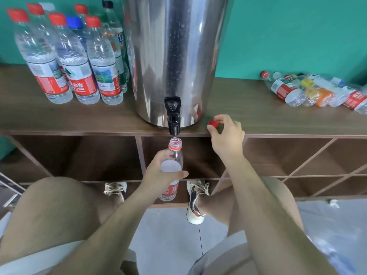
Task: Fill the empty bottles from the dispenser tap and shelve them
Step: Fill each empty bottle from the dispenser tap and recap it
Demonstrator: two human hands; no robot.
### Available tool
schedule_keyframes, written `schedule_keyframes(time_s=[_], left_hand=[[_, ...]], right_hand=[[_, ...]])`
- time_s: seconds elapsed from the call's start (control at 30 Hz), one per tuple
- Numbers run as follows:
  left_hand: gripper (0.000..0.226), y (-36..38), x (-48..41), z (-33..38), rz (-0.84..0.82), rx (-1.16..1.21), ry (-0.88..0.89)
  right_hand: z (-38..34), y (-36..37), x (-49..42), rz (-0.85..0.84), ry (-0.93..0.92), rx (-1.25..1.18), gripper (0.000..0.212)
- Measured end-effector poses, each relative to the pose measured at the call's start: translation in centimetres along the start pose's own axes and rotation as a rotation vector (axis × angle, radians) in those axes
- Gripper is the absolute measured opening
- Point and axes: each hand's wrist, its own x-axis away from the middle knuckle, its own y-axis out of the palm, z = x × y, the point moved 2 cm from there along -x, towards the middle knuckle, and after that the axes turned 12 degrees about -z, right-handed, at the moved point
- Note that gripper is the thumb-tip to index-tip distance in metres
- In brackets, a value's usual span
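We hold an uncapped clear bottle [173, 161] upright just under the black tap [173, 118] of the steel dispenser [170, 56], its open mouth right below the spout but not touching it. Our left hand [158, 171] is wrapped around the bottle's upper body, thumb across the front and fingers closed behind, so the grip is clamped on the bottle; the lower part with its red label hangs below the hand in front of the shelf opening. We cannot tell whether there is any water inside. The left forearm rises from the lower middle of the view, bent slightly inward at the wrist. Our right hand [226, 135] reaches up to the front edge of the wooden counter [248, 108], just right of the dispenser's base, with the thumb and forefinger pinched shut on a small red cap [213, 124]; the other fingers curl loosely, and the right forearm runs straight up from the lower right. To the left of the dispenser a cluster of capped bottles [77, 62] stands upright on the counter, most with red caps and one with a blue cap. Far to the right, against the green wall [288, 36], a heap of crumpled bottles [317, 92] lies on its side. Below the counter are open wooden cubbies [79, 155], and our knees and shoes show above the grey floor.
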Motion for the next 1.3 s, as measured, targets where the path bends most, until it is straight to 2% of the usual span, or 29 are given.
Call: schedule_keyframes(time_s=[0.2,0.27,0.33,0.43,0.5,0.6,0.77,0.97,1.17,1.3], left_hand=[[0.06,-0.4,-0.6,-0.1,0.021,0.055,-0.005],[0.063,-0.5,-0.7,-0.2,0.029,0.058,-0.006],[0.068,-0.6,-0.7,-0.2,0.035,0.059,-0.001],[0.072,-0.6,-0.6,-0.1,0.025,0.058,0.016],[0.071,-0.4,-0.5,0.0,0.018,0.044,0.039],[0.07,-0.3,-0.4,-0.2,0.007,0.053,0.058],[0.071,-0.5,-0.4,0.0,0.001,0.03,0.057],[0.069,-0.5,-0.4,0.3,-0.011,0.034,0.063],[0.073,-0.6,-0.4,0.3,0.002,0.05,0.06],[0.073,-0.6,-0.5,0.3,0.006,0.051,0.056]], right_hand=[[0.3,-0.8,-0.6,-0.025,0.014,0.066,0.042],[-0.6,-1.5,0.0,0.054,-0.1,0.046,0.038],[-2.6,-2.4,0.9,0.102,-0.301,-0.068,0.027],[-7.3,-4.0,2.8,0.015,-0.599,-0.209,0.025],[-10.2,-4.5,3.7,-0.113,-0.729,-0.174,0.033],[-12.5,-4.2,3.5,-0.257,-0.769,-0.045,0.04],[-13.6,-3.8,2.4,-0.271,-0.768,0.014,0.025],[-12.9,-3.5,2.9,-0.13,-0.884,0.025,0.014],[-10.7,-1.9,4.9,0.1,-1.07,-0.029,0.035],[-9.3,-1.5,5.7,0.075,-1.096,-0.04,0.023]])
